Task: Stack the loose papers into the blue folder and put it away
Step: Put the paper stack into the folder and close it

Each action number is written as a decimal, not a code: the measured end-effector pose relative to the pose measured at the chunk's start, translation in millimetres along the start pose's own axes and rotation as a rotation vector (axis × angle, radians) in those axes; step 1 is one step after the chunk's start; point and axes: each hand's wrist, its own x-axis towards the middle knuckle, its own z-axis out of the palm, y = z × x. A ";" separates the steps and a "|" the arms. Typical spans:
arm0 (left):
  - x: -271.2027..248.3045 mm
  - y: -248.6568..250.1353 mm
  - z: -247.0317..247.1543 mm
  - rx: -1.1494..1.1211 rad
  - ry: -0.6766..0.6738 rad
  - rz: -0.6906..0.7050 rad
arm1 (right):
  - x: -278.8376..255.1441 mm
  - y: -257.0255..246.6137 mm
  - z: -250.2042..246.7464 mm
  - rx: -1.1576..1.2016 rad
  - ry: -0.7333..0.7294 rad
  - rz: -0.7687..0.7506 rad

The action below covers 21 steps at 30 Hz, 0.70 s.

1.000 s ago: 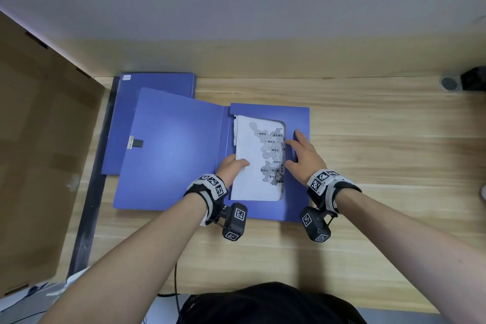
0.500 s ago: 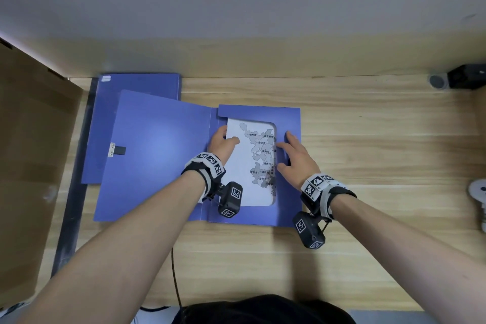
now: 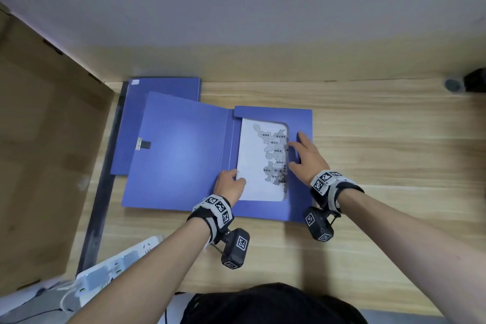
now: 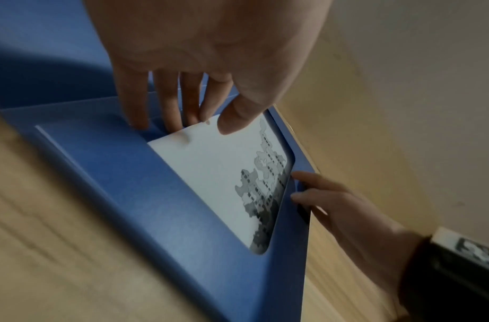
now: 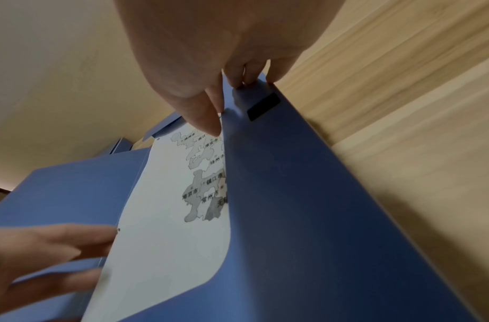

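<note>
The blue folder (image 3: 171,150) lies open on the wooden desk, its pocket flap (image 3: 299,192) on the right. A stack of white papers (image 3: 252,166) with a grey map print lies tucked under that flap. My left hand (image 3: 228,187) is at the papers' lower left edge. In the left wrist view its straight fingers (image 4: 169,109) stand against that edge while the thumb rests on the papers (image 4: 218,170). My right hand (image 3: 302,158) lies spread on the flap (image 5: 293,196), thumb tip touching the papers (image 5: 169,217) at the flap's inner edge.
A second blue folder (image 3: 157,89) lies under the open one at the back left. A brown cardboard panel (image 3: 47,152) stands along the left. A white power strip (image 3: 118,258) sits below the desk's left front. A dark object (image 3: 473,81) is at the far right.
The papers, tilted and partly lifted a second ago, now lie flat under the flap. My left hand slid down their left edge toward me. The right hand stayed on the flap.
</note>
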 end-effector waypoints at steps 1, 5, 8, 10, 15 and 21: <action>-3.6 -0.2 2.6 0.038 -0.022 -0.014 | -1.6 -0.2 -2.0 -0.011 -0.001 -0.002; -7.9 2.9 5.0 0.103 -0.098 -0.036 | -14.5 6.6 -5.6 -0.024 0.036 0.036; -9.7 9.8 4.5 0.055 -0.136 -0.082 | -29.5 18.7 0.1 0.007 0.040 0.059; -17.0 17.6 5.0 0.027 -0.156 -0.119 | -40.0 27.1 7.6 0.015 0.036 0.075; -20.5 12.8 21.9 0.004 -0.170 -0.120 | -62.0 36.6 26.0 0.025 0.050 0.113; -22.9 10.2 23.0 -0.034 -0.195 -0.113 | -75.9 44.9 29.5 -0.011 0.061 0.162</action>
